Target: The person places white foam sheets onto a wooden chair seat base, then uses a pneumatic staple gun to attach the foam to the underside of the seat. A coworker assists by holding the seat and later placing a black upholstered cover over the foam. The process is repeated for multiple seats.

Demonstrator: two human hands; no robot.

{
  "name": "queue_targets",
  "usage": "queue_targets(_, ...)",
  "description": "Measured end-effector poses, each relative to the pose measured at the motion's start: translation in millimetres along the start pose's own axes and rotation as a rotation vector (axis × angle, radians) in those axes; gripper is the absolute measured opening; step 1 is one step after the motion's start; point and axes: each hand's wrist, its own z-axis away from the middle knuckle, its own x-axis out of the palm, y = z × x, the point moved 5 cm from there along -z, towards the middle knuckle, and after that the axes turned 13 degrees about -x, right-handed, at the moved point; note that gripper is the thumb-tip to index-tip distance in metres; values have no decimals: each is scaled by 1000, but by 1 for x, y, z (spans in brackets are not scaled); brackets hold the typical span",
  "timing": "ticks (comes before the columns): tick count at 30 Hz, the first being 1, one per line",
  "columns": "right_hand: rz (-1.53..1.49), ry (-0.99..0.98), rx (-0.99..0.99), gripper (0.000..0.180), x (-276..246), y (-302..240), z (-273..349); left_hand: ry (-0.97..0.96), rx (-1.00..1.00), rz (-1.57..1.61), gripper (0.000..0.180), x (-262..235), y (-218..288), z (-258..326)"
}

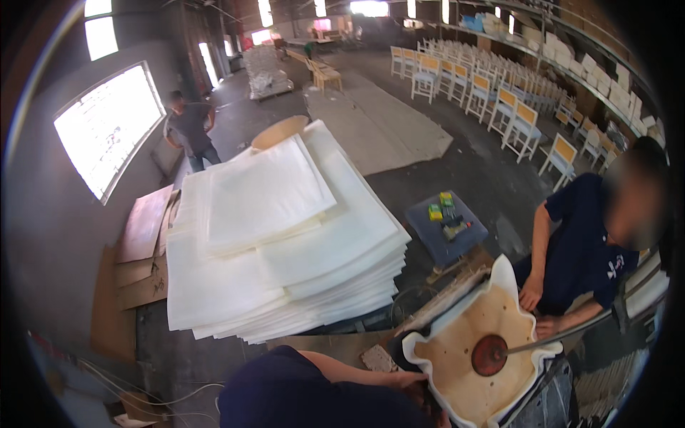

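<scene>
At the lower right, a wooden seat panel (457, 357) lies with white foam padding (504, 274) folded up around its edge. A round red-brown disc (489, 354) on a metal rod (564, 337) rests on the panel's middle. From the lower edge, my left arm in a navy sleeve reaches to the panel's left side. There my left hand (412, 385) is closed at the padding's edge, its fingers partly hidden. My right hand cannot be made out. Across from me, a co-worker's hands (531, 292) touch the padding's right edge.
A tall stack of white foam sheets (285, 264) stands at centre left. A blue-grey stool (446, 246) holds small green-yellow boxes. Cardboard sheets (143, 228) lean by the left wall. Rows of white chairs (499, 107) fill the far right. Another person (191, 128) stands behind the stack.
</scene>
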Motion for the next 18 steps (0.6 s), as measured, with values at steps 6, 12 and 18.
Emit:
queue_targets(6, 29, -14, 35, 72, 18, 31, -6, 164, 30, 130, 87, -13, 0, 2)
queue_targets(12, 63, -1, 23, 68, 15, 29, -6, 176, 72, 64, 74, -8, 8, 1)
queue_targets(18, 90, 20, -7, 65, 10, 23, -10, 351, 352, -261, 69, -7, 26, 17)
